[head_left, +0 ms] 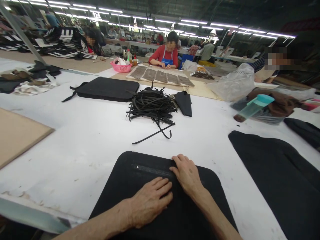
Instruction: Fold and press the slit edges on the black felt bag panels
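Observation:
A black padded fabric panel [120,196] lies on the white table [82,143] right in front of me. My left hand [150,201] rests flat on it, fingers stretched toward a thin grey strip [152,170] near the panel's far edge. My right hand [186,173] lies just right of the strip's end, fingers curled down and pressing on the panel there. Neither hand holds anything that I can see.
A heap of black straps [152,105] lies mid-table, with a black pad [107,88] behind it and a small black piece [184,103] beside it. More black fabric [280,170] lies right, a brown board [17,133] left, a teal-capped bottle [255,106] far right. Other people work at the far tables.

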Tool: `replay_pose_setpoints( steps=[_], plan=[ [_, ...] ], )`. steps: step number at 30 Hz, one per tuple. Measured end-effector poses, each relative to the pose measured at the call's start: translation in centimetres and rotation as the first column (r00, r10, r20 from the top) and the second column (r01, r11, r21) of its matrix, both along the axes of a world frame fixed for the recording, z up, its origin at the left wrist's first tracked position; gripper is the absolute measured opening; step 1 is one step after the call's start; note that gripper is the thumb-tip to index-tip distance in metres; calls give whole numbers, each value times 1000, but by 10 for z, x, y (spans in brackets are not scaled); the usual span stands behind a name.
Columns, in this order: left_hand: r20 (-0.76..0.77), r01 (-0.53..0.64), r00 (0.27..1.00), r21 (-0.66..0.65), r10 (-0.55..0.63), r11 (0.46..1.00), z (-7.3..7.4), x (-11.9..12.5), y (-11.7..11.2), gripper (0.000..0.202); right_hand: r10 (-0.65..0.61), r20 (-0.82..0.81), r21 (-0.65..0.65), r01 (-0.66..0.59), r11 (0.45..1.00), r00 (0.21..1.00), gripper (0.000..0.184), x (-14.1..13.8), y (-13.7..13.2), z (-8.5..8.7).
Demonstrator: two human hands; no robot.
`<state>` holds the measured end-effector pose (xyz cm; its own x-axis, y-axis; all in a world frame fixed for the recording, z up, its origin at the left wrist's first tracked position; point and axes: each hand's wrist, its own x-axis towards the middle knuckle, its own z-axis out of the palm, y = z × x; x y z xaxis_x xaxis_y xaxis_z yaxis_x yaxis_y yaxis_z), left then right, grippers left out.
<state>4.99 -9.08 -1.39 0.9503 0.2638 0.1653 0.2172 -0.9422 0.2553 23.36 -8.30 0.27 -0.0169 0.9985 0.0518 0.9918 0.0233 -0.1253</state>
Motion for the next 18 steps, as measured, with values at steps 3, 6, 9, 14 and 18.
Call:
replay_pose_setpoints(
  steps=[3, 6, 9, 14, 18],
  plan=[
    [9, -30, 1000, -16, 30, 999, -4, -4, 3, 33, 13, -65, -91, -19, 996, 998, 11, 14, 5, 3],
    [5, -48, 999, -33, 48, 998, -4, -5, 4, 33, 34, -107, -140, -49, 989, 994, 11, 27, 4, 6],
    [-7, -59, 998, -52, 58, 997, -3, -3, 3, 33, 80, -153, -59, -90, 994, 985, 8, 32, -1, 12],
    [-6, -65, 998, -97, 64, 993, 2, -6, 1, 32, -12, -31, 377, 23, 926, 999, 11, 30, -11, 34],
    [115, -170, 975, -179, 192, 969, 15, 0, 2, 33, 60, 137, 383, -108, 918, 989, 17, 28, -19, 58]
  ],
)
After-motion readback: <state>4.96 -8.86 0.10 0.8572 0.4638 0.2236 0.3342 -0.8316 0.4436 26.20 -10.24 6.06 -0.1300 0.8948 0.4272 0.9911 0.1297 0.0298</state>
